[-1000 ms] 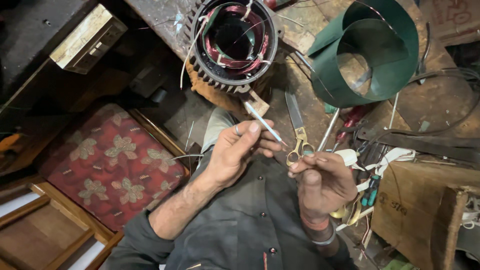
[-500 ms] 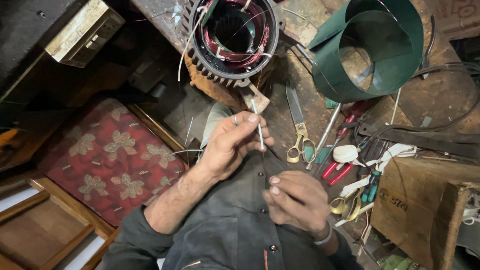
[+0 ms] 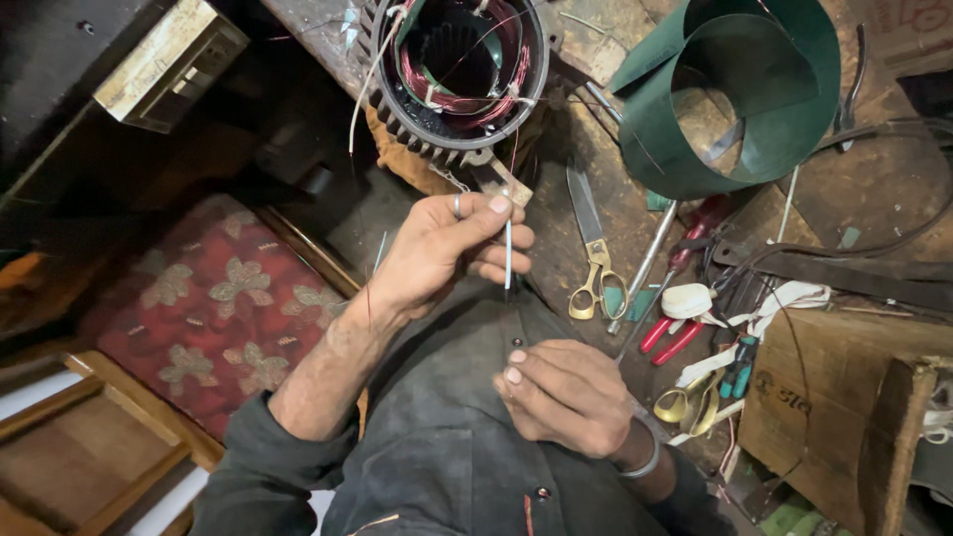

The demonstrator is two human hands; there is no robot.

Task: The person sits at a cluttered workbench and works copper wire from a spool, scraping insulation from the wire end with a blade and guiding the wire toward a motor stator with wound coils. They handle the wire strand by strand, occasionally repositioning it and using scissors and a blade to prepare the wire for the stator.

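Motor stator (image 3: 459, 74) w/ red copper windings sits at top of bench, brown cloth (image 3: 402, 159) under it. Green sheet roll (image 3: 735, 89) to its right. Yellow-handled scissors (image 3: 594, 253) lie btwn them, lower down, screwdriver (image 3: 645, 266) just beside. Red-handled pliers (image 3: 667, 335) near white cord (image 3: 764, 308). Wooden box (image 3: 844, 397) at right edge. Floral red cushion (image 3: 208, 308) on left, small tin box (image 3: 169, 65) top left.

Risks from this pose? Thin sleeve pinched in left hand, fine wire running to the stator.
1. The left hand pinches the thin white sleeve only at its top, so it could slip.
2. The fine wire to the stator looks taut; a tug might snap it.
3. Scissors lie close beside the hands, a possible snag.
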